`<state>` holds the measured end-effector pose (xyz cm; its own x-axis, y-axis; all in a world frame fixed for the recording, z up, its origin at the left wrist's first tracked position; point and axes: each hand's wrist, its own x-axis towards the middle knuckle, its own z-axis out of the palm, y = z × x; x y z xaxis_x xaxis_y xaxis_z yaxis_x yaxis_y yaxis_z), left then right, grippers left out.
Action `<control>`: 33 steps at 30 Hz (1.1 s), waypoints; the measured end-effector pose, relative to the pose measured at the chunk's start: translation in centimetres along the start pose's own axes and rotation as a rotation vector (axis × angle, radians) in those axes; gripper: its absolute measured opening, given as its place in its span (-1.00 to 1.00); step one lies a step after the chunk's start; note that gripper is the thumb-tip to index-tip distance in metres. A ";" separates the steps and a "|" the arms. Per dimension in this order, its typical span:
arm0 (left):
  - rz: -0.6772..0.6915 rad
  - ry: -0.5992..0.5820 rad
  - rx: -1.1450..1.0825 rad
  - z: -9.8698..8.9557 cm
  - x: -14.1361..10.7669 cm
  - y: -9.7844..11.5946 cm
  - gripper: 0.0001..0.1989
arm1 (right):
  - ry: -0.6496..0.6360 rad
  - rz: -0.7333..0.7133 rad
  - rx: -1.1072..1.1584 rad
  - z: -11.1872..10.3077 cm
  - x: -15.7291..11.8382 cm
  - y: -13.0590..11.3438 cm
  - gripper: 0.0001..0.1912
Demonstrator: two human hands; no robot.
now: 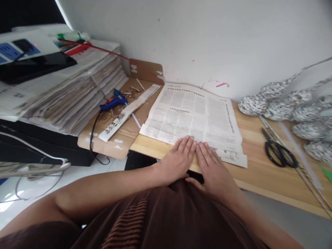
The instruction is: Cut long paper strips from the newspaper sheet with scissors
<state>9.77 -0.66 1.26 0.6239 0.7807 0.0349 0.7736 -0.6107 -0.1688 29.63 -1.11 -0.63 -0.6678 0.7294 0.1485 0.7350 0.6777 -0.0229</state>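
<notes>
A printed newspaper sheet [192, 110] lies spread on the wooden table, its far edge near the wall. Along its near side runs a narrow strip that looks folded over. My left hand [178, 157] rests on the middle of that near edge, fingers stretched out flat. Right beside it, my right hand [214, 169] lies with its fingers straight on the same edge, thumb toward my body. The fingertips of both hands nearly meet. Part of the strip is hidden under them.
To the left, a blue glue gun [114, 101] and a folded paper strip [129, 112] lie on cardboard [116, 147], beside a tall newspaper stack [85, 93]. Black-handled scissors [278, 152], thin rods [317, 195] and woven paper bundles [275, 98] are at the right.
</notes>
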 end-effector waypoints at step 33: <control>-0.410 0.012 0.121 1.3 -9.4 -7.2 0.23 | 0.036 0.007 -0.066 0.4 0.1 -0.2 0.16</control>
<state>-1.78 -3.39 0.82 0.2691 0.9537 0.1341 0.9398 -0.2296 -0.2532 29.36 -1.19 -0.99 -0.6587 0.7295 0.1840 0.7467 0.6639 0.0412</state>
